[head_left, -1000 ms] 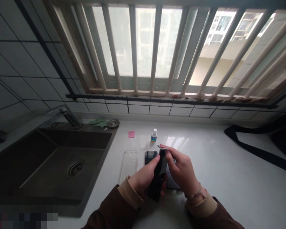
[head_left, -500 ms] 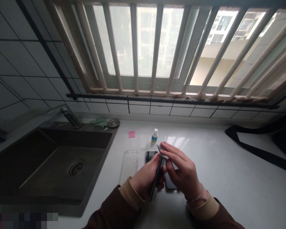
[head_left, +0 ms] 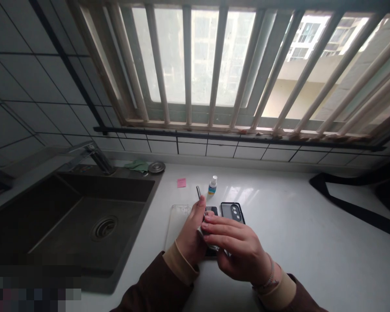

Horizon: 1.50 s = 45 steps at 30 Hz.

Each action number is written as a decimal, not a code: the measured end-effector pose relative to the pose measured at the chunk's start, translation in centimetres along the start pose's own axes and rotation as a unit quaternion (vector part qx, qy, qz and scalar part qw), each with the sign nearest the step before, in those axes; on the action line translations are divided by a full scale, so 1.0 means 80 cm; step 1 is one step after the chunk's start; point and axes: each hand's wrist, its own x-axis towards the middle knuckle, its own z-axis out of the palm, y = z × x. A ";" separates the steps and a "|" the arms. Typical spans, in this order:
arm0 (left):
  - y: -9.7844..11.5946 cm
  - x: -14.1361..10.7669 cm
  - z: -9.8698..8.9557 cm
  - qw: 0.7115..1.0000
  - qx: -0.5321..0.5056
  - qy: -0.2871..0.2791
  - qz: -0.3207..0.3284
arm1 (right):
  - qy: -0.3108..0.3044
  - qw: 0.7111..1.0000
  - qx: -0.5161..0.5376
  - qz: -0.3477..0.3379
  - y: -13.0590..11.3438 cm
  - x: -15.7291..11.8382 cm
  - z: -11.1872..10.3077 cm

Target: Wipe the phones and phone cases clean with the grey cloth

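My left hand (head_left: 193,236) grips a phone (head_left: 198,191), held tilted and nearly edge-on, its top end showing above my thumb. My right hand (head_left: 238,242) lies across the phone's face with fingers together, pressing a thin pale cloth (head_left: 200,232) mostly hidden under them. Below my hands a second phone (head_left: 212,210) lies on the counter, partly covered. A black phone case (head_left: 227,210) with a camera cutout lies just beyond my right fingers. To the left of my left hand is a clear phone case (head_left: 175,221).
A small spray bottle (head_left: 212,186) and a pink sticky note (head_left: 181,183) are farther back on the white counter (head_left: 312,242). At left is a sink (head_left: 117,242) with a faucet (head_left: 99,158), green cloth (head_left: 137,165) and drain strainer (head_left: 156,167). A black strap (head_left: 351,208) lies at right.
The held phone has moved left and turned. My right hand has slid from its top edge down over its face, left and lower. The black case now shows more fully.
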 end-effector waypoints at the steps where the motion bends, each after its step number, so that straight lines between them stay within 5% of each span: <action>1: 0.002 0.001 0.001 1.000 -0.016 0.013 0.007 | -0.002 1.000 0.000 -0.007 -0.001 0.000 0.001; 14: 0.010 0.001 0.009 0.988 -0.145 0.060 0.017 | -0.028 0.998 -0.037 -0.052 0.003 -0.007 0.004; 25: 0.028 -0.009 0.002 0.976 -0.201 0.001 0.087 | -0.012 0.996 -0.082 -0.044 0.005 -0.006 0.004; 33: 0.025 -0.002 0.001 0.986 -0.078 0.085 0.123 | 0.080 0.993 -0.072 0.042 -0.004 -0.004 -0.011; 38: 0.006 0.003 -0.002 0.994 0.017 0.008 0.107 | 0.095 0.989 0.001 0.112 -0.008 -0.004 -0.012; 45: 0.015 -0.001 0.008 0.993 -0.051 -0.039 0.096 | 0.114 0.983 0.025 0.142 0.001 -0.007 -0.009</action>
